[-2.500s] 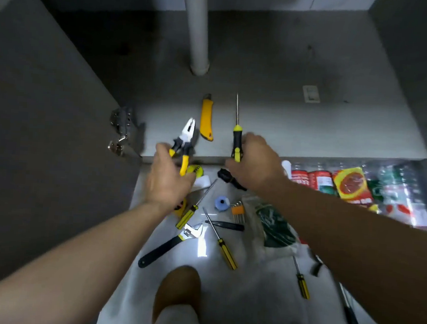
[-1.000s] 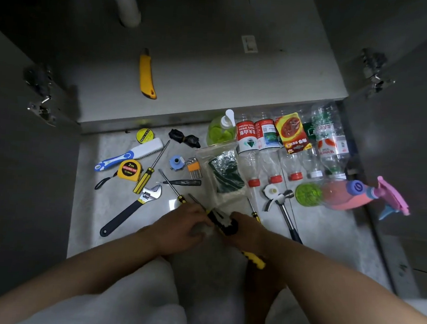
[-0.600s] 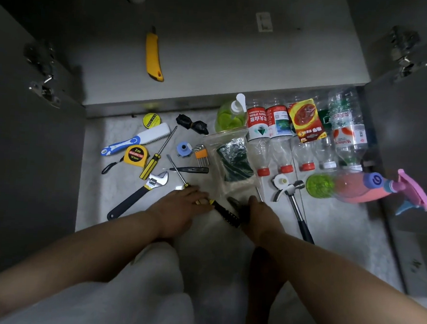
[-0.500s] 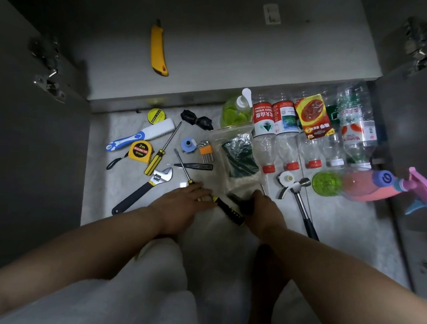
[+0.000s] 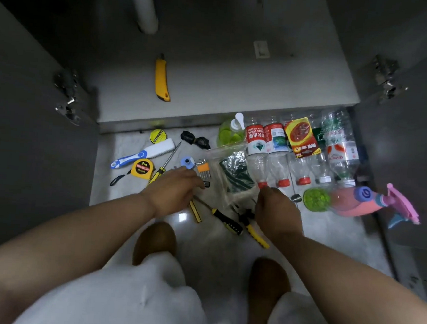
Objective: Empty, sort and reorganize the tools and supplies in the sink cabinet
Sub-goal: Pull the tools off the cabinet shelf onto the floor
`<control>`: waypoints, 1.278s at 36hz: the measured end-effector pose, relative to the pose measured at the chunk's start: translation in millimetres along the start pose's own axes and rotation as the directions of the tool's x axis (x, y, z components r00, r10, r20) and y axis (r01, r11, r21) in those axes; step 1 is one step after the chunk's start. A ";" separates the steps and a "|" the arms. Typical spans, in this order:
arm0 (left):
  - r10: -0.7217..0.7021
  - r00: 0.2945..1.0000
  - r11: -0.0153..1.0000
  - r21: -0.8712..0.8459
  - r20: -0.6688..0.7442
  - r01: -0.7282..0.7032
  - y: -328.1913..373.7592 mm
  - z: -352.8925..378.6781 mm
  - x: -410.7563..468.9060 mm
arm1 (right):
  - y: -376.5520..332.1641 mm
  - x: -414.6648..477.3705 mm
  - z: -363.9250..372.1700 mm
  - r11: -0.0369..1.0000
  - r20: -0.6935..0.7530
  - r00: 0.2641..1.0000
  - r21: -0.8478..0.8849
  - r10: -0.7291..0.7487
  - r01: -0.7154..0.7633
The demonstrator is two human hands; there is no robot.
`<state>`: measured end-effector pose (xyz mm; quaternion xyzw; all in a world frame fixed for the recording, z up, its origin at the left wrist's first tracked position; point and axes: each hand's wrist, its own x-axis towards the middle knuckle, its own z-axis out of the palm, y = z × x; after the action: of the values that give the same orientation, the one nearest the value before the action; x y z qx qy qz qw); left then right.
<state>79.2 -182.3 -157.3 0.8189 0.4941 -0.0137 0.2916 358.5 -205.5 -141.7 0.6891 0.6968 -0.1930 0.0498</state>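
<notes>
The cabinet floor (image 5: 238,87) holds only a yellow utility knife (image 5: 162,78). Tools lie on the tiles in front of it: tape measure (image 5: 142,168), white and blue brush (image 5: 144,153), hex keys (image 5: 203,167), a bagged green pad (image 5: 234,173). My left hand (image 5: 175,189) hovers over the tools with relaxed fingers, holding nothing. My right hand (image 5: 277,212) is beside the bag, its back to the camera and its fingers hidden. A black and yellow screwdriver (image 5: 226,221) and yellow-handled pliers (image 5: 253,231) lie between my hands.
Several plastic bottles (image 5: 271,150) and a green soap dispenser (image 5: 230,135) lie along the cabinet's front edge. A pink spray bottle (image 5: 356,201) lies at the right. The drain pipe (image 5: 145,5) stands at the back. Both doors hang open, and my knees fill the bottom.
I brought the pliers and screwdriver out of the cabinet and set them on the tiles. Both hands have since lifted off them and moved forward.
</notes>
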 end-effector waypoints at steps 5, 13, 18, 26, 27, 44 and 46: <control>-0.080 0.981 0.997 0.009 -0.176 0.083 -8.8 -50.2 15.3 | -30.8 28.3 -62.1 0.956 -0.157 0.956 0.122 -0.247 0.267; -0.437 0.816 0.899 -0.170 -0.378 0.403 -47.8 -109.5 52.9 | -93.7 99.1 -127.5 0.884 -0.288 0.860 0.079 -0.422 0.461; -0.696 0.649 0.717 -0.352 -0.308 0.602 -72.7 -131.9 91.4 | -115.7 126.3 -132.0 0.849 -0.280 0.821 0.034 -0.498 0.527; -0.765 0.534 0.643 -0.417 -0.358 0.642 -93.6 -128.4 127.9 | -114.6 138.5 -107.0 0.798 -0.210 0.793 0.079 -0.572 0.597; -0.768 0.531 0.641 -0.424 -0.358 0.640 -93.6 -126.1 126.7 | -113.3 137.4 -104.7 0.789 -0.189 0.786 0.073 -0.589 0.610; -0.738 0.595 0.661 -0.519 -0.320 0.542 -45.2 39.1 -85.1 | -123.4 112.9 -106.4 0.764 0.291 0.725 0.032 -0.624 0.645; -0.807 0.532 0.580 -0.516 -0.257 0.630 -44.9 49.3 -99.4 | -125.4 108.6 -102.0 0.774 0.470 0.669 0.049 -0.576 0.631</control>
<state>4.8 -270.8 -188.1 0.4429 0.8393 0.1536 0.2753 250.8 -65.9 -59.2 0.3490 0.8629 -0.3143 0.1868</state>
